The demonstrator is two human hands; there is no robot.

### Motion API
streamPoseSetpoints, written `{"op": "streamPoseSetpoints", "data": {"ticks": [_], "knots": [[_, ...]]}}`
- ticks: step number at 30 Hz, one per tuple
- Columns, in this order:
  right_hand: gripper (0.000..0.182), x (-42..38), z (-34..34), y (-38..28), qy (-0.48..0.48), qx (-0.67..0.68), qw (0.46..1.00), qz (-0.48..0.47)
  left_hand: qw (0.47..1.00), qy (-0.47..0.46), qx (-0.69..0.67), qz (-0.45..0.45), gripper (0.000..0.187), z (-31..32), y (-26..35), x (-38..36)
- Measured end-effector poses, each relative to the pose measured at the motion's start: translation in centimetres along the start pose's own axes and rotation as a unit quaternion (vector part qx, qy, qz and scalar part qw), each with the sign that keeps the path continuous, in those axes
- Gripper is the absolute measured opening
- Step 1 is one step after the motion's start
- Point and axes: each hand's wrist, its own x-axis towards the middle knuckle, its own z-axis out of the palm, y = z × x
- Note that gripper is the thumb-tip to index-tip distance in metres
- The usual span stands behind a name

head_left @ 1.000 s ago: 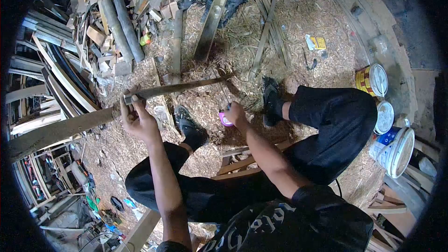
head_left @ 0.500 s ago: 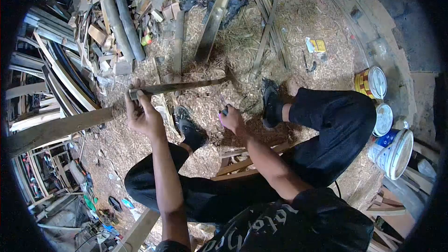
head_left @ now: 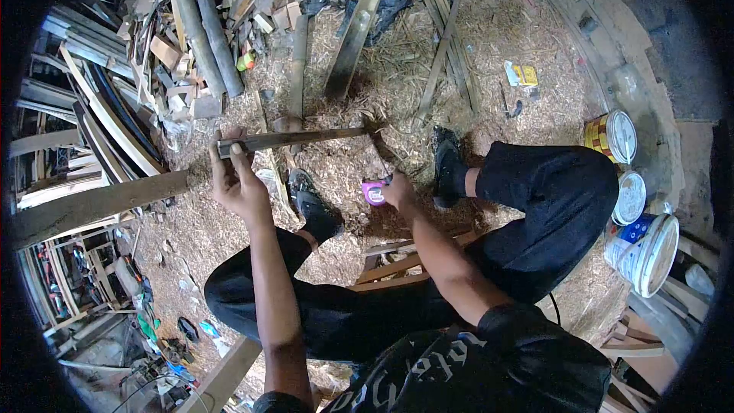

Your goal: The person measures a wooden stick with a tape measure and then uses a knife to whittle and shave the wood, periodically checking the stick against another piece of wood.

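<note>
The pink tape measure has turned into fuller view in the right hand's curled grip (fingers partly hidden), while the half-open left hand pinches a wooden strip.

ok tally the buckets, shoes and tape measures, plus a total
buckets: 3
shoes: 2
tape measure: 1
total: 6

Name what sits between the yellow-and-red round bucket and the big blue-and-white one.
A smaller round bucket with a whitish lid; head view.
</note>
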Motion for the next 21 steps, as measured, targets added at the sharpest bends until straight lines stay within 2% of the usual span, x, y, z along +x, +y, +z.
{"op": "streamPoseSetpoints", "data": {"ticks": [4, 7, 8, 10, 11, 13, 14, 15, 17, 18, 19, 21], "knots": [[0.042, 0.4, 1.0, -1.8, 0.027, -0.009, 1.000, -0.008, 0.998, -0.025, -0.007, -0.054, 0.038, -1.1, -0.6, 0.0], [0.032, -0.2, 2.0, -5.3, 0.036, 0.059, 0.989, -0.131, 0.997, -0.042, -0.021, -0.068, 0.036, -1.6, -1.4, 0.1], [0.032, -0.8, 2.0, -6.1, 0.035, 0.059, 0.989, -0.129, 0.996, -0.043, -0.020, -0.069, 0.036, -1.9, -1.4, 0.1], [0.028, -1.3, 1.2, -7.4, 0.059, 0.110, 0.971, -0.205, 0.997, -0.048, -0.040, -0.054, 0.034, -1.8, -1.5, 0.5], [0.028, -1.5, 0.9, -7.4, 0.061, 0.110, 0.970, -0.207, 0.997, -0.049, -0.042, -0.052, 0.034, -2.0, -1.8, 0.6], [0.025, -0.3, 1.8, -4.8, 0.087, 0.034, 0.984, -0.152, 0.995, -0.059, -0.049, -0.063, 0.034, -2.5, -2.2, 0.6], [0.026, 1.5, 2.8, -2.2, 0.058, 0.090, 0.989, -0.099, 0.995, -0.049, -0.050, -0.071, 0.034, -2.4, -1.7, 0.5], [0.027, 3.0, 3.1, 0.5, 0.044, 0.069, 0.993, -0.081, 0.995, -0.049, -0.051, -0.068, 0.034, -2.4, -1.6, 0.5], [0.031, 2.0, 1.0, 1.3, 0.081, -0.013, 0.988, -0.128, 0.996, -0.050, -0.023, -0.064, 0.037, -2.4, -1.8, 0.4], [0.039, 0.6, -0.7, 0.1, 0.022, -0.006, 0.994, -0.111, 0.996, -0.056, -0.027, -0.068, 0.037, -2.2, -1.7, 0.4], [0.039, 0.2, 0.0, 0.1, 0.018, -0.006, 0.994, -0.106, 0.995, -0.057, -0.024, -0.072, 0.037, -2.2, -1.5, 0.2], [0.037, 0.3, 1.2, -1.2, 0.047, 0.023, 0.983, -0.178, 0.996, -0.067, -0.002, -0.060, 0.036, -1.6, -1.3, 0.4]]}}
